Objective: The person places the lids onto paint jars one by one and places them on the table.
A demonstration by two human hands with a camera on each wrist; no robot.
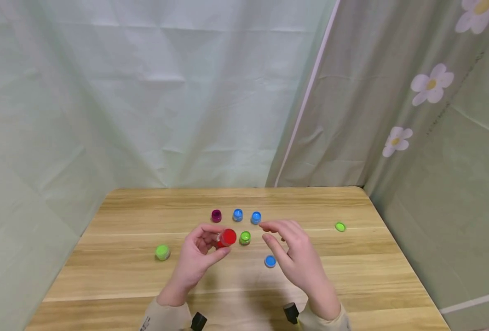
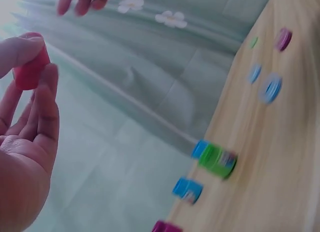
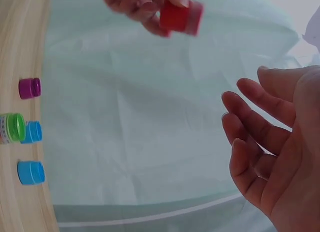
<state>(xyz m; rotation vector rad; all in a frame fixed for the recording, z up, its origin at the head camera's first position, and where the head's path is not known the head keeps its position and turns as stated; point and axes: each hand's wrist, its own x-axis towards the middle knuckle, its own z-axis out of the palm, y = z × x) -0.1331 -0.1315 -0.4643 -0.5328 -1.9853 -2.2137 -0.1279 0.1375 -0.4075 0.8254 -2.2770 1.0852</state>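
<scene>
My left hand (image 1: pixel 196 253) holds a small red paint jar (image 1: pixel 227 237) between thumb and fingers, raised over the table with its red round top tilted toward me. The right wrist view shows the same red jar (image 3: pixel 181 17) side-on in those fingers. My right hand (image 1: pixel 296 250) hovers to the right of it, fingers loosely bent, holding nothing. An open green jar (image 1: pixel 245 237) stands just beyond the red one. Behind it are two open blue jars (image 1: pixel 238 214) and an open purple jar (image 1: pixel 216 215).
A green-topped jar (image 1: pixel 163 252) stands on the left of the wooden table (image 1: pixel 116 276). A blue lid (image 1: pixel 270 261) lies near my right hand, a green lid (image 1: pixel 340 226) farther right. Another blue lid (image 2: pixel 255 73) and a purple lid (image 2: pixel 283 39) show in the left wrist view. Curtains (image 1: pixel 186 92) surround the table.
</scene>
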